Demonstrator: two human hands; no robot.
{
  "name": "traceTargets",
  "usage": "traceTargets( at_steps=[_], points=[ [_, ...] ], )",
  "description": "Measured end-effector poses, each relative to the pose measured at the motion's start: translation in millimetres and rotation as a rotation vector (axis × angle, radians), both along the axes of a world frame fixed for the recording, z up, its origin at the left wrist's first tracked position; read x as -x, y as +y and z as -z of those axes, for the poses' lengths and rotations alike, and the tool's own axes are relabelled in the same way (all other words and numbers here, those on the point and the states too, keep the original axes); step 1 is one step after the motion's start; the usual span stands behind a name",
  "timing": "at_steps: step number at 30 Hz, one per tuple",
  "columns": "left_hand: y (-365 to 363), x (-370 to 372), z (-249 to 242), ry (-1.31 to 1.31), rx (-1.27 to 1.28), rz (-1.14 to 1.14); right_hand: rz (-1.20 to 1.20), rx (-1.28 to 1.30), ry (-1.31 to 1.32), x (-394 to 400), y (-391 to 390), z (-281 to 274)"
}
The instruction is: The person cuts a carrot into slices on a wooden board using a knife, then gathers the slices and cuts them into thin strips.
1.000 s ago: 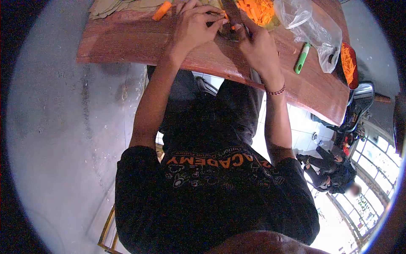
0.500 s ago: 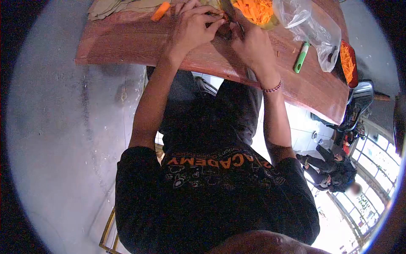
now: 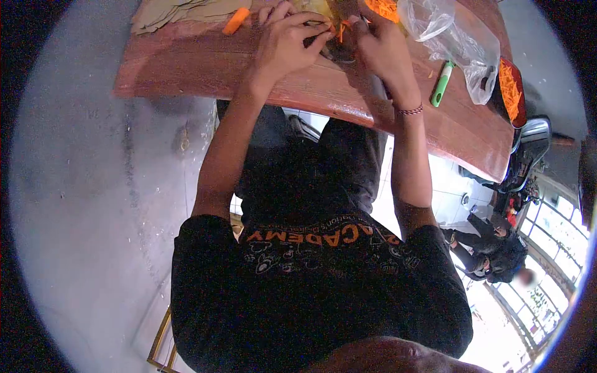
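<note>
My left hand (image 3: 287, 45) is on the wooden table near its front edge, fingers curled and thumb bent in towards the index finger. Thin orange carrot strips (image 3: 341, 29) show at its fingertips; whatever lies under the fingers is mostly hidden. My right hand (image 3: 385, 57), with a braided bracelet at the wrist, is closed around a knife. The dark knife blade (image 3: 343, 9) points away from me, just right of the left fingertips. An orange carrot piece (image 3: 236, 20) lies left of my left hand. Shredded carrot (image 3: 384, 9) is heaped beyond my right hand.
A clear plastic bag (image 3: 457, 40) lies at the right, beside a green-and-white handled tool (image 3: 442, 84). Further right is a red container (image 3: 521, 110) of carrot shreds. Brown sheets (image 3: 174, 13) lie at the far left. Another person (image 3: 491, 248) is in the background.
My right hand has shifted right and slightly away from my left hand, with the knife. Carrot strips between the hands show more clearly. The left hand has hardly moved.
</note>
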State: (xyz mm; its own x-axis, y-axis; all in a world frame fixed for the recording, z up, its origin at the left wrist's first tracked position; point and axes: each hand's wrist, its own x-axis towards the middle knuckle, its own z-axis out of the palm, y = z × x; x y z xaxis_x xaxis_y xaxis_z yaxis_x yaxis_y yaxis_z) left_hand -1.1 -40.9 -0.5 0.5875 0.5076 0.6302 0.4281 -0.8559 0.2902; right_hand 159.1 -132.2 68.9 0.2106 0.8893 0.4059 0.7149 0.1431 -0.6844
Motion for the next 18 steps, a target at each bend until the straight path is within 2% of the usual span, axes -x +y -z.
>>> traceTargets(
  at_steps=[2,4,6,7,10,12,14,15,17,18],
  points=[
    [-6,0,-9,0.06,-0.122,-0.041,0.016,0.036,0.073,-3,-9,1],
    [-5,0,-7,0.045,-0.104,-0.032,0.025,0.069,0.149,-5,-15,-2],
    [-2,0,-2,0.033,-0.087,-0.023,0.045,0.277,0.271,-4,-19,-6],
    [1,2,1,-0.028,-0.086,-0.029,0.042,0.274,0.275,-3,-20,-3],
    [11,11,3,-0.133,-0.056,-0.065,0.118,0.237,0.195,6,-26,6],
    [13,15,-4,-0.18,-0.027,-0.089,0.132,0.139,-0.17,12,-35,5],
    [2,22,-24,-0.346,0.017,-0.037,0.072,0.058,-0.214,8,-37,12],
    [-1,24,-29,-0.343,0.015,-0.031,0.083,0.107,-0.28,11,-41,9],
    [-9,30,-35,-0.078,-0.247,0.008,0.088,0.158,-0.341,15,-46,2],
    [-15,32,-37,-0.076,-0.249,0.006,0.106,0.228,-0.357,16,-48,-2]
  ],
)
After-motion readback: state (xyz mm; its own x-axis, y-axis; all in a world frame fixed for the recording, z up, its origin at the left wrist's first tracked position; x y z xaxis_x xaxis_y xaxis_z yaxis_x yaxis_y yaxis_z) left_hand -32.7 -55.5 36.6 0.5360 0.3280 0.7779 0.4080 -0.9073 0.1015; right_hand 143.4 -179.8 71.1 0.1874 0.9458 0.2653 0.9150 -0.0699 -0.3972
